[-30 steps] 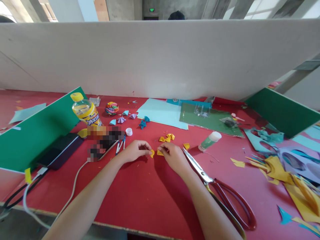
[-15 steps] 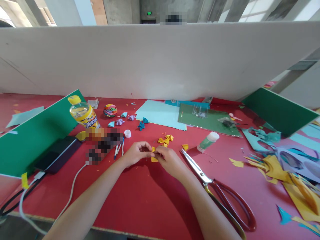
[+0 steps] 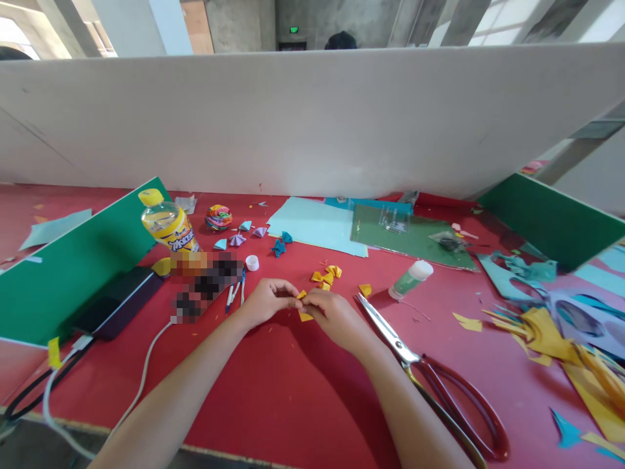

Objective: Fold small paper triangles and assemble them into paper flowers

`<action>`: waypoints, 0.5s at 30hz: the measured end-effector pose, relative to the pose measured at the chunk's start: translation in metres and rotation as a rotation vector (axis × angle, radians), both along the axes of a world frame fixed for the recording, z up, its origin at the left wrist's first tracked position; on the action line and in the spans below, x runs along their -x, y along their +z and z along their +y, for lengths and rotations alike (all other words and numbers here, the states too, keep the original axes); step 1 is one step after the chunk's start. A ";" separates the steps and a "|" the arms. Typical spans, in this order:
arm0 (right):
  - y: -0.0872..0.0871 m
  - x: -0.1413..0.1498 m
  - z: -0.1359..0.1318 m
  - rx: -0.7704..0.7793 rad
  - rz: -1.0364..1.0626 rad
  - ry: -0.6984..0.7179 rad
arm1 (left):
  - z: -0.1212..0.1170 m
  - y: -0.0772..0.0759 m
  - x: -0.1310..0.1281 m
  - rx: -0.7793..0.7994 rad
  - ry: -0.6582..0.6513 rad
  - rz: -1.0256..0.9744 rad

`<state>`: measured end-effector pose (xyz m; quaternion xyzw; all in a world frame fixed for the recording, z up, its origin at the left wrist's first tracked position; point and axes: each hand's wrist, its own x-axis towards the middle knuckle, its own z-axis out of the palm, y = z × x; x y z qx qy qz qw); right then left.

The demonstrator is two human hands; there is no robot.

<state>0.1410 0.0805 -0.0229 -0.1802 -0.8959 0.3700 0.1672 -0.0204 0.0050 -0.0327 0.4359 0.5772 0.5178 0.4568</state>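
Close together over the red tabletop, my left hand (image 3: 270, 301) and my right hand (image 3: 333, 315) pinch a small yellow paper piece (image 3: 305, 317) between their fingertips. Its yellow edges show above and below the fingers; the middle is hidden. Just beyond my hands lie several folded yellow paper pieces (image 3: 324, 278), and one more yellow piece (image 3: 364, 290) rests to the right. Large scissors (image 3: 398, 345) with red handles lie beside my right forearm. A glue stick (image 3: 411, 280) with a white cap leans at an angle past their tips.
On the left are a drink bottle (image 3: 170, 225), a black power bank (image 3: 117, 303) with cables, pens (image 3: 236, 293) and a white cap (image 3: 252, 262). Light blue sheets (image 3: 312, 225) and a green sheet pack (image 3: 405, 234) lie at the back. Yellow scraps (image 3: 547, 335) are heaped at right.
My right hand has moved left with its yellow paper, and both hands' fingertips now meet. Earlier each hand held a separate yellow piece. Between the last two frames the hands barely shift.
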 end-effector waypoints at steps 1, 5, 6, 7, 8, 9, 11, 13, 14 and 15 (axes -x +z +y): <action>-0.001 0.000 0.001 -0.002 -0.002 -0.019 | 0.000 0.001 0.000 -0.019 0.062 0.021; -0.004 0.000 0.005 -0.012 0.016 -0.206 | -0.003 0.007 0.000 -0.069 0.224 0.108; -0.005 0.001 0.005 -0.007 0.039 -0.258 | -0.004 0.009 -0.002 -0.074 0.207 0.140; -0.006 0.001 0.006 0.007 0.066 -0.302 | -0.005 0.010 -0.004 -0.088 0.175 0.181; -0.006 0.002 0.005 0.030 0.093 -0.335 | -0.006 0.012 -0.007 -0.108 0.135 0.228; -0.006 0.003 0.004 0.061 0.118 -0.360 | -0.007 0.012 -0.010 -0.131 0.096 0.276; -0.007 0.005 0.001 0.131 0.153 -0.391 | -0.008 0.013 -0.016 -0.179 0.040 0.361; -0.008 0.007 -0.004 0.211 0.184 -0.400 | -0.008 0.012 -0.021 -0.218 0.048 0.406; -0.009 0.009 -0.005 0.258 0.208 -0.398 | -0.008 0.011 -0.022 -0.230 0.074 0.415; -0.010 0.010 -0.007 0.309 0.238 -0.396 | -0.007 0.011 -0.023 -0.234 0.113 0.417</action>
